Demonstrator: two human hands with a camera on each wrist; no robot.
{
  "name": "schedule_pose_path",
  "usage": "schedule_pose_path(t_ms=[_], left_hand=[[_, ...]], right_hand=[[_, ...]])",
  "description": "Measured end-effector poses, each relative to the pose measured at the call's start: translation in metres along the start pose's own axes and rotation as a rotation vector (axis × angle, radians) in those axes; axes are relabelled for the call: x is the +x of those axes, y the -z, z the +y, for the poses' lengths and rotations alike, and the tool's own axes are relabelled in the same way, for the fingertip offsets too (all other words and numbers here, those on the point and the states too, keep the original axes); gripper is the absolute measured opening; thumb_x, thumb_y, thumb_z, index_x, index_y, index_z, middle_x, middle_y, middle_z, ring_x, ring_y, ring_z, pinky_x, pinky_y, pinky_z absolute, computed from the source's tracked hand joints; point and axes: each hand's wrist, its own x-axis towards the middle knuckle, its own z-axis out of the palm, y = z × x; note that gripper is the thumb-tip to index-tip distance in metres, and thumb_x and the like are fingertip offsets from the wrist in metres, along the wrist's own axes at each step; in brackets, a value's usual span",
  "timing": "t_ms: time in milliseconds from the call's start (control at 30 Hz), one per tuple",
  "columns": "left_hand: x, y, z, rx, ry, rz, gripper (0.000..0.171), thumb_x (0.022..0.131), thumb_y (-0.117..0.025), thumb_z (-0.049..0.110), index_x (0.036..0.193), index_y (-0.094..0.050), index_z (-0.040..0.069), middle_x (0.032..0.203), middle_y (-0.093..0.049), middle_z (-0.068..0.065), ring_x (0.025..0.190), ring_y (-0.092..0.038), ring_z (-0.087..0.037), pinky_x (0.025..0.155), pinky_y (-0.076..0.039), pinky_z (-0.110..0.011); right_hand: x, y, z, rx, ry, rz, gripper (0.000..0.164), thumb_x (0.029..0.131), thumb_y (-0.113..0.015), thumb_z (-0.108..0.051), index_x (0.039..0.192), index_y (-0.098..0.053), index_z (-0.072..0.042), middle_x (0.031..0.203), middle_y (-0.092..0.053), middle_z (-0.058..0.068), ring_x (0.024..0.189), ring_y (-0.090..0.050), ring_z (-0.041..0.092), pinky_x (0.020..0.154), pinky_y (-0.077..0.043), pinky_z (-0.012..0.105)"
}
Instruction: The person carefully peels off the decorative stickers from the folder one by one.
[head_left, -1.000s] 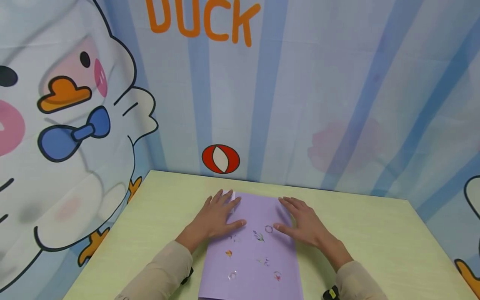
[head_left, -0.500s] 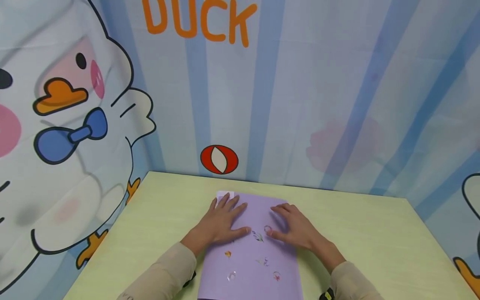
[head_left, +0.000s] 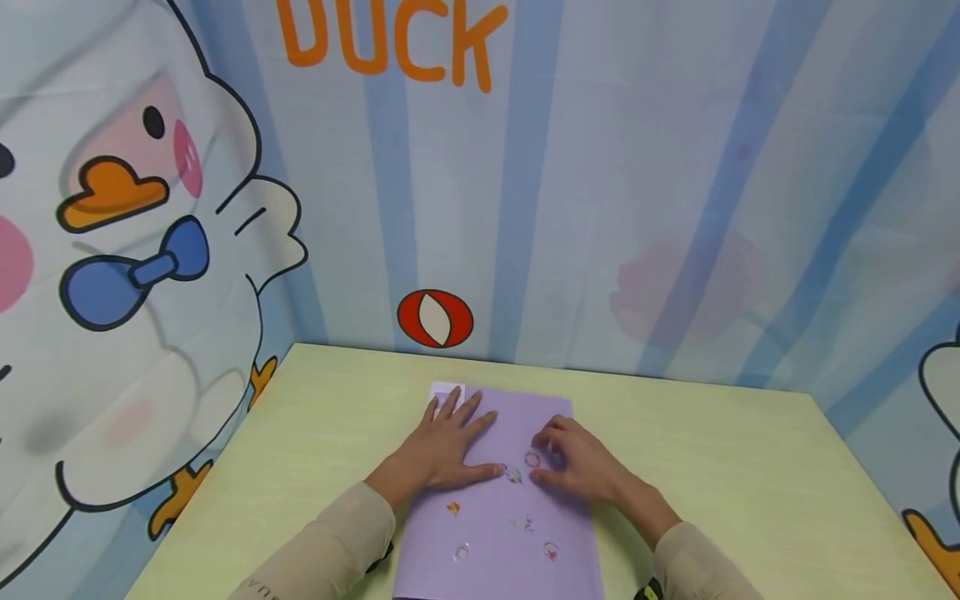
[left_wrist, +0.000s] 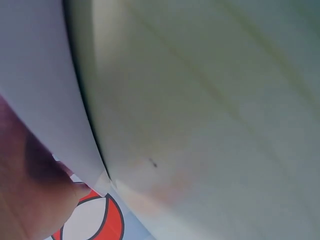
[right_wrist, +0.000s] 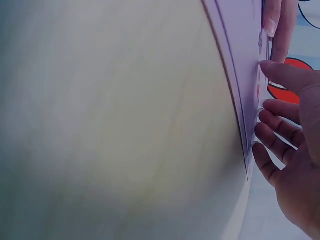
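Purple booklet (head_left: 498,575) lies flat on the pale yellow-green table (head_left: 720,483), middle of the near half, its near edge close to the bottom of the head view. Left hand (head_left: 453,454) rests on its far-left part, palm down, fingers straight and spread, thumb pointing right, grasping nothing. Fingertips reach toward the white patch (head_left: 447,388) at the far-left corner. Right hand (head_left: 581,458) is over the right side, fingers bent, thumb apart from them, ring print (head_left: 532,459) showing between; nothing seen in its grasp. Right wrist view has these fingers loosely curved and separate, tips at the booklet's surface; whether each one touches, cannot tell. Leafy sprig print (head_left: 513,474) sits just beside the left thumb tip. Nearer on the cover: orange print (head_left: 453,508) on the left, small purple print (head_left: 528,525) toward the right, pale ring print (head_left: 461,552) near left, red flower print (head_left: 551,551) near right. Both arms in beige, left sleeve (head_left: 322,542) and right sleeve (head_left: 697,562). Striped blue backdrop (head_left: 600,167) behind the table, with red-and-white ball (head_left: 435,318), orange DUCK lettering (head_left: 375,50), and big white duck (head_left: 202,325) at left wearing blue bow tie (head_left: 156,268).
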Motion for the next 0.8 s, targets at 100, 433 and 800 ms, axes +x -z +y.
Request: schedule_pose_path(t_ms=[100,433,800], left_hand=[[0.0,-0.001,-0.0001,-0.005,0.004,-0.016,0.093,0.094,-0.048,0.082,0.167,-0.037,0.026,0.176,-0.02,-0.011,0.162,-0.008,-0.043,0.127,-0.009,-0.065],[0.0001,-0.0035,0.002,0.045,0.012,-0.036,0.091,0.095,-0.047,0.082,0.166,-0.039,0.026,0.176,-0.022,-0.012,0.162,-0.01,-0.044,0.127,-0.008,-0.066],[0.0012,-0.0051,0.004,0.086,0.021,-0.045,0.091,0.095,-0.044,0.083,0.166,-0.039,0.027,0.176,-0.023,-0.01,0.162,-0.01,-0.043,0.127,-0.008,-0.065]], right_hand=[[-0.0002,-0.0008,-0.0003,-0.008,0.015,-0.009,0.034,0.087,-0.085,-0.029,0.111,-0.076,-0.006,0.107,-0.064,0.001,0.095,-0.06,0.017,0.085,-0.053,0.039],[0.0014,-0.0031,0.0014,-0.017,0.039,-0.023,0.027,0.089,-0.086,-0.025,0.107,-0.077,-0.007,0.104,-0.065,0.0,0.092,-0.061,0.016,0.083,-0.054,0.036],[0.0037,0.0005,0.0001,0.022,0.012,-0.049,0.023,0.09,-0.086,-0.021,0.106,-0.076,-0.007,0.103,-0.065,0.0,0.092,-0.062,0.016,0.084,-0.055,0.037]])
